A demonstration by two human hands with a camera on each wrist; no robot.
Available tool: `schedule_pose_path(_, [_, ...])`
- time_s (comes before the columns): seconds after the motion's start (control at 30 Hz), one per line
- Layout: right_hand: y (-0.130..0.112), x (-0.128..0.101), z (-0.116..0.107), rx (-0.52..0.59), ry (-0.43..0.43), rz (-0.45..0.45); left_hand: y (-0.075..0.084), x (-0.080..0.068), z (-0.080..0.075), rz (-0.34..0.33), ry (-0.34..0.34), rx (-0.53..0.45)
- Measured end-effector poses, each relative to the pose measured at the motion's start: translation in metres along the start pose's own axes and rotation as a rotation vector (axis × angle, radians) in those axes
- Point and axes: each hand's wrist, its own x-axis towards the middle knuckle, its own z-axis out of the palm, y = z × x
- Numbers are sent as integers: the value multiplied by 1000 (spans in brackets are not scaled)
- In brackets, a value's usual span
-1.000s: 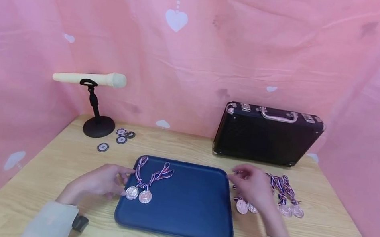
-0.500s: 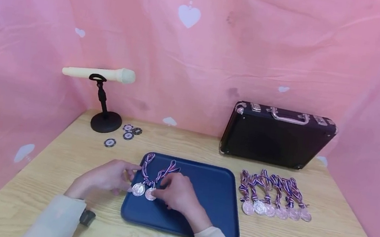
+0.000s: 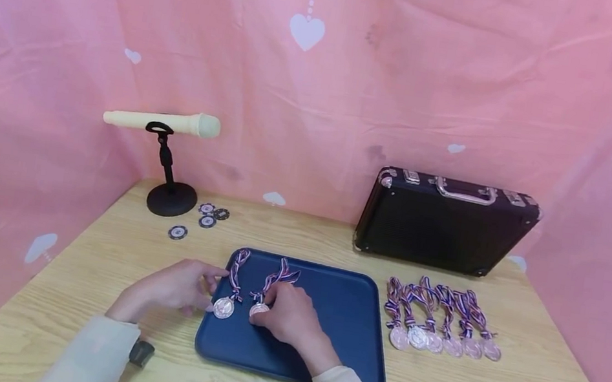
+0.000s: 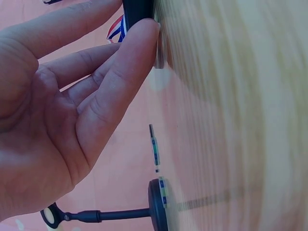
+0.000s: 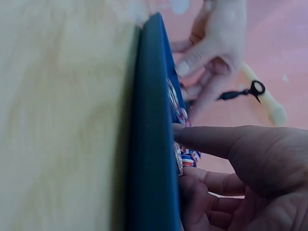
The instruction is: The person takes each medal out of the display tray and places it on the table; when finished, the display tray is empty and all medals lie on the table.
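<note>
In the head view, my left hand (image 3: 184, 285) rests at the left rim of a dark blue tray (image 3: 334, 325). Thumb and forefinger touch the rim apart from each other; the left wrist view has the forefinger (image 4: 120, 72) straight against the tray's edge (image 4: 138, 12). My right hand (image 3: 290, 319) pinches a silvery medal (image 3: 259, 309) by its disc, low over the tray; its striped ribbon (image 3: 281, 275) trails toward the back rim. To its left lies another medal (image 3: 224, 307), ribbon stretched backward. The right wrist view shows the right thumb (image 5: 207, 139) at the held medal (image 5: 178, 158).
Several ribboned medals (image 3: 434, 343) lie in a row right of the tray. Behind them stands a black briefcase (image 3: 448, 227). At back left are a white microphone (image 3: 163, 122) on a black stand (image 3: 172, 198) and several poker chips (image 3: 207, 221). A pink curtain (image 3: 341, 111) hangs behind.
My right hand has come from the medal row onto the tray, taken hold of the right medal there and shifted it slightly rightward, widening the gap between the two. My left hand stays at the rim.
</note>
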Motion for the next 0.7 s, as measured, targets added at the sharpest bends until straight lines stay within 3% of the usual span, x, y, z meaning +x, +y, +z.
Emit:
schedule_pose_path(0.27, [13,-4,-11,17,7,-24,1,-1,2,-4,15,-16])
schedule_pose_path(0.5, [20,-8,-15,215,-34,-11,-2,0,3,-12,20,-24])
schedule_pose_path(0.7, [26,-9,-20,287,-71,15,-2,1,4,-12,22,-27])
